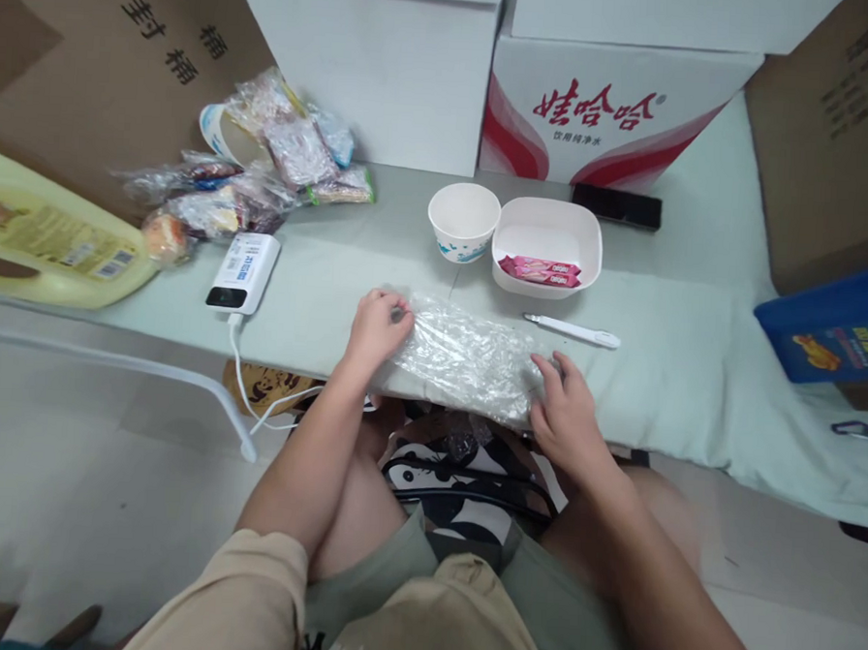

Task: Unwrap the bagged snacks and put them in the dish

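Note:
A clear, crinkled plastic bag (465, 356) lies spread along the front edge of the table. At its left end my left hand (380, 327) has its fingers pinched on the film. My right hand (565, 405) rests by the right end, fingers apart and touching or very near the plastic. Just behind the bag, a white pen-shaped cutter (573, 330) lies flat. A white plastic bowl (588, 238) stands farther back, holding pink wrapped snack bars (540, 271). Beside it on the left is a paper cup (464, 222), upright.
Wrapped snacks (298, 148) are heaped at the back left, near a white power bank (245, 274) with a cable. A yellow jug (52, 237) stands far left. White cartons (604, 130) line the back; a black phone (617, 207) lies before them. A blue package (834, 327) is at right.

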{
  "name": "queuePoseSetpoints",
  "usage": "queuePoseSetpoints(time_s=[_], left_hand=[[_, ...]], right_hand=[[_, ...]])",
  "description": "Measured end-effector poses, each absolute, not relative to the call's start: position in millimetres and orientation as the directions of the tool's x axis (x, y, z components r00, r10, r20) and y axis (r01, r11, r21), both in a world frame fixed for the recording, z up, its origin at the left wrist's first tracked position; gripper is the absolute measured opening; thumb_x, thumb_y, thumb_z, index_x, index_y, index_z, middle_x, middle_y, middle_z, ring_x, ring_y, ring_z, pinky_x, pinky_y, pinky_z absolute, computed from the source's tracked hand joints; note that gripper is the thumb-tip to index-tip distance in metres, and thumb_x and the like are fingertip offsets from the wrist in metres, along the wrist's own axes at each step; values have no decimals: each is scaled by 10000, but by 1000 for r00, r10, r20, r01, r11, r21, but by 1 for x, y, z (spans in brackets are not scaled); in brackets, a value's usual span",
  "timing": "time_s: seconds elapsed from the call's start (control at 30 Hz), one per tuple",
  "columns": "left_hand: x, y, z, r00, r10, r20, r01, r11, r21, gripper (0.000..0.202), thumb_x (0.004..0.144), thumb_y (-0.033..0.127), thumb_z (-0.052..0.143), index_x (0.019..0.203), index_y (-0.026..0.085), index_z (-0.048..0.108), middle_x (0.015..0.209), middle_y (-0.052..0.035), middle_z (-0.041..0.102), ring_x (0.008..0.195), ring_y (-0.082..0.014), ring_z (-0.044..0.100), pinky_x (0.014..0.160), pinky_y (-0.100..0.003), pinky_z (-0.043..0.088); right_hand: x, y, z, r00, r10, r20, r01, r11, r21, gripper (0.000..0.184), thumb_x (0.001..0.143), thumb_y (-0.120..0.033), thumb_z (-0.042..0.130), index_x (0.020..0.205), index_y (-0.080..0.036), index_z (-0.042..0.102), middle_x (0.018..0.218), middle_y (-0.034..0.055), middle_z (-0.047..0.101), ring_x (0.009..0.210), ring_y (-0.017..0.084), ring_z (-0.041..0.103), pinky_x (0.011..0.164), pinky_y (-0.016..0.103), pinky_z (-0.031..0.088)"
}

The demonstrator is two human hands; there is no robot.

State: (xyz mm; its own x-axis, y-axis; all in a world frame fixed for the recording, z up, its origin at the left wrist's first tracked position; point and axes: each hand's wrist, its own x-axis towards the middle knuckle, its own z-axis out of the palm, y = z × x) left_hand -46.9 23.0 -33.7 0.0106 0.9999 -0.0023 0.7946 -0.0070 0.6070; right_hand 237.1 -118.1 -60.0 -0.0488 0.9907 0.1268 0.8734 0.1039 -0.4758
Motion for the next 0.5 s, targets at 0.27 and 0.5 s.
queuePoseSetpoints(time_s=[0.27, 0.5], left_hand=[[-40, 25, -26, 235, 962, -137, 248, 77, 966, 106, 771, 239, 562, 807, 214, 466, 726, 20, 657, 501, -91, 541, 494, -219, 413], [-35, 17, -7, 566, 801, -194, 92, 172, 981, 107, 708, 227, 567, 750, 212, 469, 576, 40, 593, 490, -109, 549, 520, -238, 450]], right_hand=[[250, -83, -7, -26, 980, 198, 800, 139, -584, 588, 908, -407, 570, 1452, -224, 443, 1427, 178, 533, 1353, 358, 491, 1126, 612, 387], [198, -7, -33, -504, 863, 40, 602, 384, -700, 742, 717, -411, 773, 1387, -220, 517, 1494, 153, 516, 1471, 428, 333, 1145, 648, 317]])
